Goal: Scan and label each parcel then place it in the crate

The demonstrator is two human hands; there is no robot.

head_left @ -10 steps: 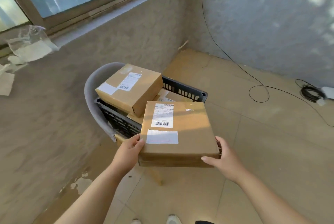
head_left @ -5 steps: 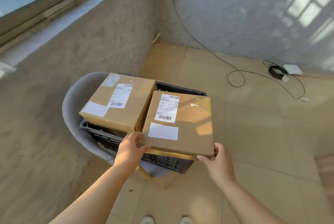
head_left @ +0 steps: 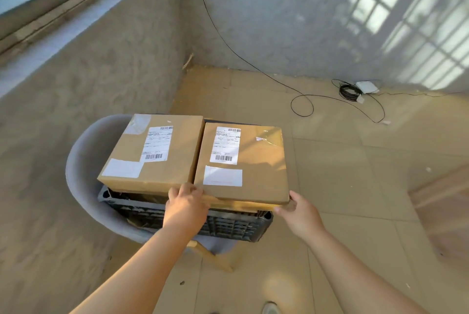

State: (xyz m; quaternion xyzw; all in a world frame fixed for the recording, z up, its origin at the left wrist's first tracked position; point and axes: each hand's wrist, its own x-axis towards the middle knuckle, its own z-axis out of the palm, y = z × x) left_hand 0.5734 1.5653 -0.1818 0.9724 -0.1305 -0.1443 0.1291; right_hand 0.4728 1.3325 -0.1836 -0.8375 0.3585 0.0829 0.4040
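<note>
Left hand and right hand grip the labelled parcel mid-frame, sitting on the crate beside another parcel; only release seems left.

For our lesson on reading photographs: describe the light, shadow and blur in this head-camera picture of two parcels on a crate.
Head view: warm sunlight streaks the right parcel and the floor; a window-grid pattern of light falls on the wall; the left parcel lies in even shade; both side edges of the picture are smeared by blur.
</note>
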